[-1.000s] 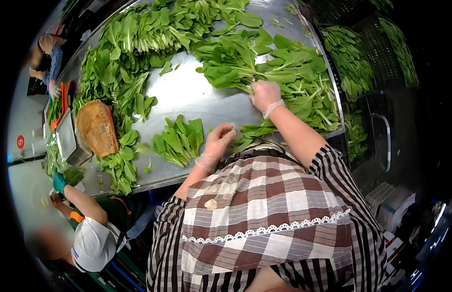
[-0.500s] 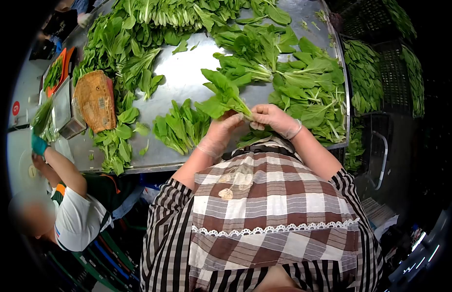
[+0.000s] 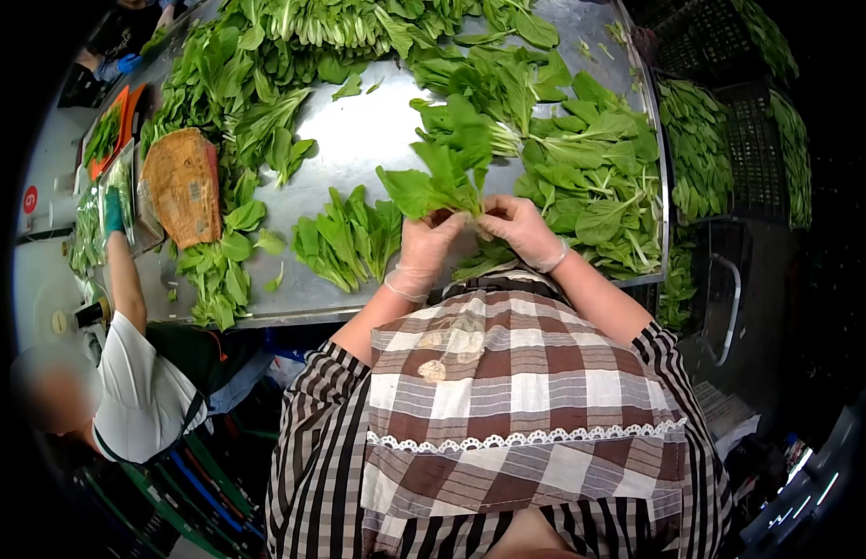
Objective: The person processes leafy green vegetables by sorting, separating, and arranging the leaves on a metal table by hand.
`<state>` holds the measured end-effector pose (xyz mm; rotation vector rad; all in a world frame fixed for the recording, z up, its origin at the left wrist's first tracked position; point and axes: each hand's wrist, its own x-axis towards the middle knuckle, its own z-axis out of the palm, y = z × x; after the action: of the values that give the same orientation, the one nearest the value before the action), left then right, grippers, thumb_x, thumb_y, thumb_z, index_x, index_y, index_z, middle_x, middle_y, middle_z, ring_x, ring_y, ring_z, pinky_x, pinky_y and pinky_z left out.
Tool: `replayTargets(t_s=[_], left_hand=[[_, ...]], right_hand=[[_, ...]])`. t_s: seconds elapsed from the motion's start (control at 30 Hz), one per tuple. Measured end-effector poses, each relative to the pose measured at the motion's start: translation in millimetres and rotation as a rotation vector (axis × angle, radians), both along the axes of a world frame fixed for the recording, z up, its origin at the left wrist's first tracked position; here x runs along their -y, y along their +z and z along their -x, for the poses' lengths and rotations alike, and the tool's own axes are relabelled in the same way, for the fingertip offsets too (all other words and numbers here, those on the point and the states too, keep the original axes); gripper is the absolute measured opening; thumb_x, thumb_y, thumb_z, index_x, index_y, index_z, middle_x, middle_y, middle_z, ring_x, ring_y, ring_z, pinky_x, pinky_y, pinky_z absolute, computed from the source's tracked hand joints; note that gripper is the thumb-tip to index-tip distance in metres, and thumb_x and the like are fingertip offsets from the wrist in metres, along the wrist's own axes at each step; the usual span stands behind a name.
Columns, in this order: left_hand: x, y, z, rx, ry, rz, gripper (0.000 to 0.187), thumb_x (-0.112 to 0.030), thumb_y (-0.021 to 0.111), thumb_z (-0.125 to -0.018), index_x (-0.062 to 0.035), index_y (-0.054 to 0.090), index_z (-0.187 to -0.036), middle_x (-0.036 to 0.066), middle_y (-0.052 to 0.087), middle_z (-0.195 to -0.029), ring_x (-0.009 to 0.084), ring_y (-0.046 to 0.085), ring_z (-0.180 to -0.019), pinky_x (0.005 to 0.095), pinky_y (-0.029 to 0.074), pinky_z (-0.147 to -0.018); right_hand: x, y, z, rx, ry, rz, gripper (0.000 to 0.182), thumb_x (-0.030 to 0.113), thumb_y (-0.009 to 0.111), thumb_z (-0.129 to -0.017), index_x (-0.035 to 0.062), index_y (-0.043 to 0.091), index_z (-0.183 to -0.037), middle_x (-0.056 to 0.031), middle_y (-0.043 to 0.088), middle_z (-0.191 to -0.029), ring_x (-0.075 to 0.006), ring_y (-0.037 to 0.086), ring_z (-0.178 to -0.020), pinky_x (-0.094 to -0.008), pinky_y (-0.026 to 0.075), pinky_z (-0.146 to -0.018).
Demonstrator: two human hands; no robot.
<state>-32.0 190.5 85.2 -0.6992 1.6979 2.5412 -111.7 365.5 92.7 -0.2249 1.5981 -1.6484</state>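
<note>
A head of leafy greens (image 3: 444, 172) is held up over the near edge of the metal table (image 3: 344, 140), leaves fanned away from me. My left hand (image 3: 429, 244), in a clear glove, is closed around its stem end from the left. My right hand (image 3: 522, 231), also gloved, pinches the same stem end from the right. The fingertips of both hands nearly meet there, and the exact grip is partly hidden. Left of my left hand lies a small bunch of greens (image 3: 347, 240). A larger pile of greens (image 3: 596, 177) spreads beside and beyond my right hand.
More greens (image 3: 330, 28) are heaped along the back. A brown cardboard-like piece (image 3: 181, 186) stands at left, near an orange tray (image 3: 121, 130). A co-worker (image 3: 149, 391) in white reaches over the left end. Black crates (image 3: 755, 140) of greens stand at right.
The greens in my hands have turned more upright, leaves spreading wider, and my hands have drawn slightly closer together. The co-worker's gloved hand has moved farther along the table's left end.
</note>
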Motion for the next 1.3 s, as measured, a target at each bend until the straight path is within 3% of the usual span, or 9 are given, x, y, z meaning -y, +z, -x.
replayTargets(t_s=[0.07,0.17,0.27,0.37,0.6,0.83,0.93,1.13,1.3], left_hand=[[0,-8,-2,0.053,0.012,0.034,0.023,-0.015,0.07,-0.088,-0.0011,0.065,-0.106,0.004,0.068,-0.094,0.012,0.061,-0.079,0.026,0.049,-0.073],[0,-16,-5,0.307,-0.079,-0.343,0.023,-0.026,0.067,-0.092,-0.0037,0.066,-0.099,0.003,0.067,-0.088,0.0119,0.061,-0.075,0.0253,0.049,-0.068],[-6,-20,-5,0.515,-0.31,-0.366,0.032,-0.037,0.064,-0.094,-0.0055,0.066,-0.092,0.003,0.065,-0.084,0.0123,0.061,-0.072,0.0251,0.049,-0.066],[-6,15,-4,0.417,-0.437,-0.187,0.037,-0.041,0.06,-0.096,-0.0054,0.068,-0.087,0.002,0.066,-0.079,0.0106,0.061,-0.068,0.0223,0.046,-0.062],[-8,21,3,0.029,-0.089,0.239,0.015,-0.015,0.073,-0.087,-0.002,0.066,-0.09,0.0,0.063,-0.077,0.008,0.053,-0.065,0.0232,0.046,-0.065],[-5,10,9,-0.042,-0.072,0.029,0.019,-0.014,0.075,-0.085,0.0011,0.067,-0.094,0.004,0.069,-0.085,0.0104,0.062,-0.071,0.0258,0.05,-0.062],[-7,4,3,0.084,-0.094,0.047,0.017,-0.009,0.074,-0.085,0.001,0.066,-0.096,0.006,0.069,-0.089,0.0124,0.064,-0.075,0.0265,0.053,-0.067],[-14,8,-8,-0.151,-0.041,0.274,0.017,-0.006,0.077,-0.083,0.0012,0.066,-0.095,0.004,0.069,-0.085,0.0115,0.063,-0.072,0.0272,0.052,-0.064],[-11,7,-8,-0.136,-0.053,0.181,0.017,-0.005,0.075,-0.085,0.0016,0.066,-0.098,0.005,0.07,-0.089,0.0125,0.064,-0.075,0.0268,0.053,-0.067]], right_hand=[[-2,-1,2,-0.004,-0.061,0.068,0.019,0.012,0.066,-0.092,-0.0008,0.062,-0.106,-0.0019,0.063,-0.088,-0.0083,0.056,-0.073,-0.0229,0.047,-0.068],[-4,4,3,0.066,-0.113,0.131,0.022,0.016,0.065,-0.094,0.0008,0.061,-0.109,-0.0022,0.065,-0.093,-0.0084,0.058,-0.075,-0.0231,0.048,-0.071],[-6,10,3,0.152,-0.11,0.153,0.025,0.022,0.063,-0.097,0.0026,0.06,-0.112,-0.0027,0.066,-0.095,-0.0087,0.061,-0.076,-0.0237,0.05,-0.072],[-10,8,1,0.204,-0.076,0.187,0.026,0.025,0.061,-0.098,0.0033,0.06,-0.113,-0.0034,0.066,-0.097,-0.009,0.062,-0.076,-0.0242,0.051,-0.073],[-13,13,1,0.159,-0.029,0.146,0.027,0.025,0.058,-0.1,-0.0006,0.06,-0.109,-0.0055,0.067,-0.094,-0.0115,0.064,-0.078,-0.0264,0.053,-0.076],[-4,10,-5,0.027,0.014,0.113,0.027,0.023,0.055,-0.101,-0.0031,0.061,-0.101,-0.0085,0.068,-0.09,-0.0147,0.066,-0.078,-0.0266,0.054,-0.072],[1,26,-8,-0.062,-0.1,-0.029,0.026,0.022,0.054,-0.101,-0.0026,0.062,-0.099,-0.0094,0.068,-0.084,-0.0158,0.067,-0.074,-0.0276,0.054,-0.069],[-6,12,2,-0.543,0.104,-0.392,0.021,0.017,0.053,-0.098,-0.0021,0.06,-0.097,-0.0146,0.068,-0.076,-0.0208,0.069,-0.07,-0.0319,0.053,-0.065],[-11,14,10,-0.35,0.077,-0.396,0.02,0.018,0.053,-0.098,0.0004,0.06,-0.091,-0.0148,0.068,-0.075,-0.0246,0.069,-0.067,-0.0344,0.053,-0.064]])
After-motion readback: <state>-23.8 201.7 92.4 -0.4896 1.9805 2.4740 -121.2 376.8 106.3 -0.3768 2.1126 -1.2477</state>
